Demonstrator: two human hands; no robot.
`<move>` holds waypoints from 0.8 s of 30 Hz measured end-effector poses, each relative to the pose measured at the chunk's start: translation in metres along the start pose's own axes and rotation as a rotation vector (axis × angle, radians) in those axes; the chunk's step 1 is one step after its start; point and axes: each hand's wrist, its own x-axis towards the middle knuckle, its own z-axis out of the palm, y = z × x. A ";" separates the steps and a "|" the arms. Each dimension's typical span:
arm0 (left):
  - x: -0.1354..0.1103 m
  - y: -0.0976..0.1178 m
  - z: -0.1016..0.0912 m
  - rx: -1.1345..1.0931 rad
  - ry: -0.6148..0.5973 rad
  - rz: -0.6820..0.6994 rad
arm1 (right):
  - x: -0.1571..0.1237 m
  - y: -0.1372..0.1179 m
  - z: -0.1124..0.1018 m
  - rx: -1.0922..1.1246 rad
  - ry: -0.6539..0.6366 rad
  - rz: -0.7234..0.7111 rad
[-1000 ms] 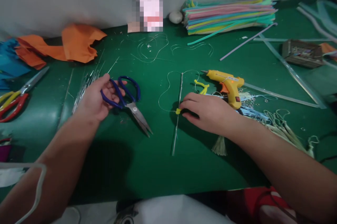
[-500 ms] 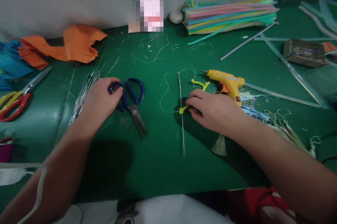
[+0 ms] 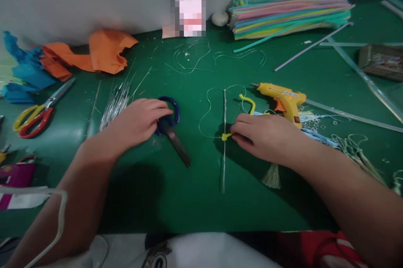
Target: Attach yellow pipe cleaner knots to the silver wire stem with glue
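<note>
My left hand (image 3: pixel 138 120) lies over the blue handles of a pair of scissors (image 3: pixel 171 129) on the green table, fingers curled around the loops; the closed blades point toward me and to the right. My right hand (image 3: pixel 264 135) pinches a yellow pipe cleaner (image 3: pixel 227 136) that is wrapped around a thin silver wire stick (image 3: pixel 224 142) lying upright in view. The pipe cleaner's other end curls out behind my fingers (image 3: pixel 247 102). A thin wire loop (image 3: pixel 208 112) lies left of the stick.
A yellow glue gun (image 3: pixel 281 100) lies just beyond my right hand. A bundle of silver wires (image 3: pixel 116 100), red-yellow scissors (image 3: pixel 37 112), orange paper (image 3: pixel 103 49), blue paper (image 3: pixel 23 70), a stack of coloured pipe cleaners (image 3: pixel 289 11) and tassels (image 3: pixel 352 146) surround the work spot.
My left hand has set the blue scissors down on the table and now rests on the handles. My right hand stays on the yellow pipe cleaner; the view shifted slightly.
</note>
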 end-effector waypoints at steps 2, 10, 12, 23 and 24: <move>-0.001 0.000 -0.002 0.039 -0.044 -0.053 | 0.000 0.000 0.000 0.008 0.002 -0.001; -0.019 0.001 -0.018 -0.065 -0.132 -0.313 | -0.002 0.000 -0.001 0.013 -0.005 0.056; -0.024 0.002 -0.023 -0.107 -0.086 -0.347 | -0.003 -0.001 -0.003 0.002 -0.015 0.078; -0.023 0.051 -0.001 -1.230 -0.121 -0.187 | -0.002 -0.003 -0.014 -0.158 -0.121 0.257; -0.022 0.055 0.003 -1.351 -0.175 -0.138 | -0.002 -0.001 -0.013 -0.133 -0.102 0.227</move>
